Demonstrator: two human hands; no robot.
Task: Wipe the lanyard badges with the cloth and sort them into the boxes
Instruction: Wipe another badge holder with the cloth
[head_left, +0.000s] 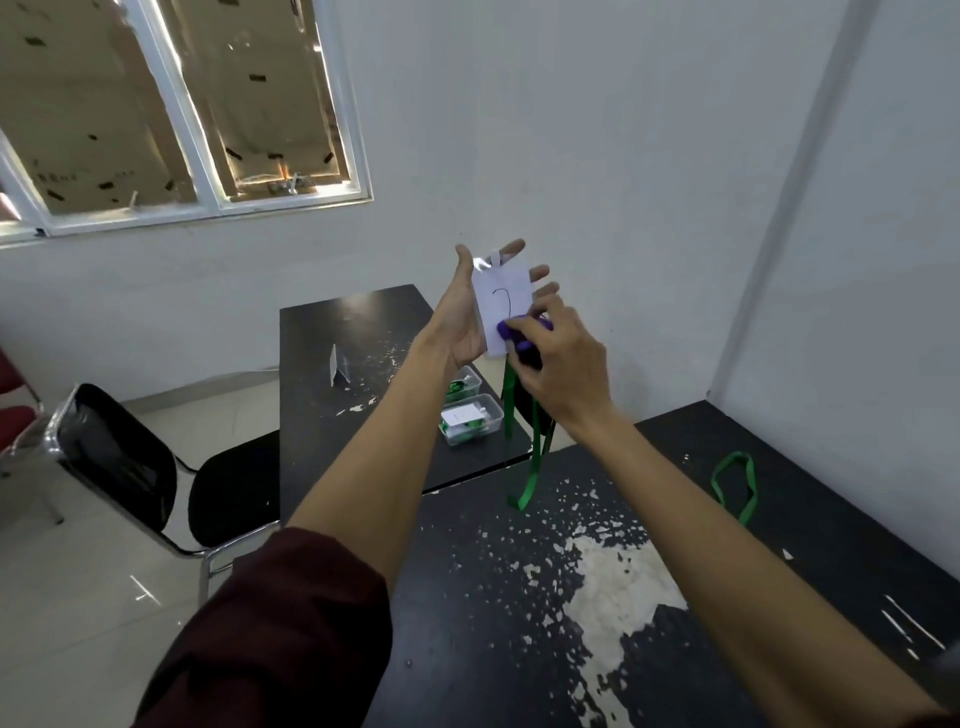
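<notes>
A white badge (500, 301) marked with a handwritten 2 lies on the palm and straight fingers of my left hand (467, 317), raised in front of the wall. Its green lanyard (530, 457) hangs down to the near table. My right hand (558, 358) grips a purple cloth (514, 335) and presses it on the badge's lower edge. Two clear plastic boxes stand on the far black table: the nearer box (470, 418) holds a white badge and green strap, the farther box (465, 384) is partly hidden behind my left arm.
Another green lanyard (735, 486) lies on the near black table (779, 519), whose top is flaked with white patches. A small white card (335, 366) stands on the far table. A black chair (156, 483) stands at the left.
</notes>
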